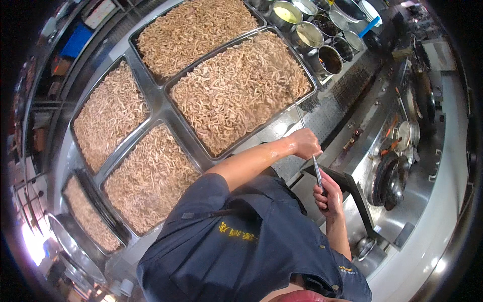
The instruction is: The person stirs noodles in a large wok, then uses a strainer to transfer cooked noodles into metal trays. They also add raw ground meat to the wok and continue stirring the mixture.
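Note:
My left hand (306, 143) is closed around the middle of a long metal-handled utensil (297, 105). Lower down, my right hand (329, 192) grips the thicker end of what appears to be the same handle. The far end reaches into pale brown strips of food (241, 87), probably cooked meat, in a large metal tray (314, 90); its tip cannot be made out. Another full tray (132, 41) lies beyond. Further full trays of the strips stand to the left, including one (151, 113) and a lower one (102, 185). Both forearms look wet.
Metal containers of sauces and seasonings (330, 60) stand at the upper right, with a blue handle (369, 27) among them. A steel cooking range (362, 124) runs along the right, holding pans (392, 181). A large metal bowl (75, 241) is at lower left; shelving (45, 105) lines the left.

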Demonstrator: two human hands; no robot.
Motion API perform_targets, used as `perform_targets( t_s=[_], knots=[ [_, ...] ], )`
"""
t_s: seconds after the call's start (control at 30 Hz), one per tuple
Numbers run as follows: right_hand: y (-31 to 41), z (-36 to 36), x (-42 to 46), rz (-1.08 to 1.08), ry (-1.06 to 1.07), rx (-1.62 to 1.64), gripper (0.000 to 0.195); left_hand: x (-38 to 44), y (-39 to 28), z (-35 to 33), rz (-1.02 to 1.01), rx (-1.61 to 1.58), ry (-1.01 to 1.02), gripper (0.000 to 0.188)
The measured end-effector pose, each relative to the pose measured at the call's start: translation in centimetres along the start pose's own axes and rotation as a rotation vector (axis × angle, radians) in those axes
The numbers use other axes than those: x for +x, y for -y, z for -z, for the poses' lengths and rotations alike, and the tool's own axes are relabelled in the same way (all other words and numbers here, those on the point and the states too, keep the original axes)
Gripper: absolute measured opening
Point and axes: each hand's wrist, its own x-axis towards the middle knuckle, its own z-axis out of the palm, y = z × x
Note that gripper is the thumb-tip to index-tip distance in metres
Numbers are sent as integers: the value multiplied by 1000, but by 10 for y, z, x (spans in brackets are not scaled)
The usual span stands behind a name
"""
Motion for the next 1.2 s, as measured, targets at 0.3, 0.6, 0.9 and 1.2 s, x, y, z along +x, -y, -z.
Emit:
perform_targets(
  t_s=[0.3, 0.6, 0.9, 1.2],
  knots=[
    [90, 83, -37, -58, 98, -520, 53, 59, -57, -11, 218, 118, 40, 31],
    [120, 74, 49, -205, 441, -695, 51, 0, -45, -12, 640, 197, 37, 28],
    [133, 65, 66, -270, 536, -756, 51, -13, -56, -7, 726, 250, -52, 35],
    [155, 72, 72, -120, 383, -654, 51, 36, 0, 14, 511, 206, -19, 18]
  ],
)
